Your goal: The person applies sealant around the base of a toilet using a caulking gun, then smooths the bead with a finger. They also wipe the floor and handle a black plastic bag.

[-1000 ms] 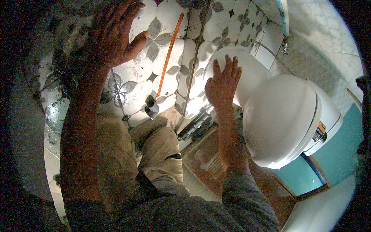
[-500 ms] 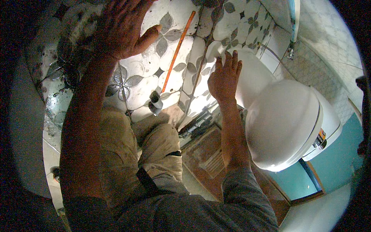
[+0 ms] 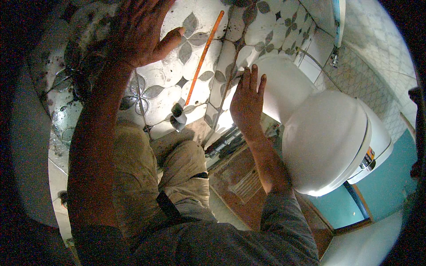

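My left hand [image 3: 142,37] lies over the patterned floor tiles [image 3: 153,104] at the upper left, thumb spread away from the fingers; the fingertips are cut off by the upper edge of the view. Nothing shows in it. My right hand [image 3: 247,99] reaches over the tiles beside the white toilet [image 3: 326,142], fingers stretched out and holding nothing. Whether either palm touches the tiles I cannot tell. Between the hands lies a long thin orange stick [image 3: 204,58]. A short grey pipe piece [image 3: 179,116] with a dark opening is near my knees.
Dark wet grime [image 3: 80,88] covers tiles at the left. Dark long tools [image 3: 222,144] lie by a brown board [image 3: 233,179] right of my knee. A thin hose [image 3: 317,64] runs near the right wall. A small orange-and-black package [image 3: 367,158] sits on the toilet.
My right hand has moved a little left and nearer to me, away from the toilet's base. My left hand has hardly moved.
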The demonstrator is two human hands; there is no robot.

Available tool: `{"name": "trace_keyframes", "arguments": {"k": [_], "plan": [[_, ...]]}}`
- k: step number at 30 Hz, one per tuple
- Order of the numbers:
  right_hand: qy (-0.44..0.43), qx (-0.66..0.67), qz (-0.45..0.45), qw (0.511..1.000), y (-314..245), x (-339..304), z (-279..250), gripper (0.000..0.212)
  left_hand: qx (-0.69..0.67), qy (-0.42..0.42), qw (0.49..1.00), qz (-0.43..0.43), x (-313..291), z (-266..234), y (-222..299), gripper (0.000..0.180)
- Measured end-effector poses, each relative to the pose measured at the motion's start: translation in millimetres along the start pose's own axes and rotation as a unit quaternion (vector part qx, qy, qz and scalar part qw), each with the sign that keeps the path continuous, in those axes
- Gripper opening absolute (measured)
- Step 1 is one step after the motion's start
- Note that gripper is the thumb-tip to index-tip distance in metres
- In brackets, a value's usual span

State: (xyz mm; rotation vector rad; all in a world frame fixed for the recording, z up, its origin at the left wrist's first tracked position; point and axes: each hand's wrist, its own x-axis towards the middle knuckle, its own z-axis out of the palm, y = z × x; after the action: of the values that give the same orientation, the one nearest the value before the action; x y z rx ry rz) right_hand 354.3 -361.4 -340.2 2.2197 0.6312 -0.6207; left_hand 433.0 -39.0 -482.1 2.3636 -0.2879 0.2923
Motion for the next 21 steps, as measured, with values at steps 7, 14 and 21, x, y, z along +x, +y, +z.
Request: {"name": "trace_keyframes", "arguments": {"k": [7, 14, 21], "plan": [[-0.016, 0.076, 0.036, 0.996, -6, -27, -16, 0.058, -0.022, 0.033, 0.999, 0.02, -1, 9, -7, 0.068], [0.057, 0.125, 0.102, 0.985, 10, -2, -14, 0.064, -0.003, 0.066, 0.997, 0.027, -4, 16, -7, 0.067], [0.012, 0.09, 0.081, 0.993, 5, 3, -3, 0.063, -0.012, 0.066, 0.997, 0.029, 2, 11, -7, 0.072]]}}
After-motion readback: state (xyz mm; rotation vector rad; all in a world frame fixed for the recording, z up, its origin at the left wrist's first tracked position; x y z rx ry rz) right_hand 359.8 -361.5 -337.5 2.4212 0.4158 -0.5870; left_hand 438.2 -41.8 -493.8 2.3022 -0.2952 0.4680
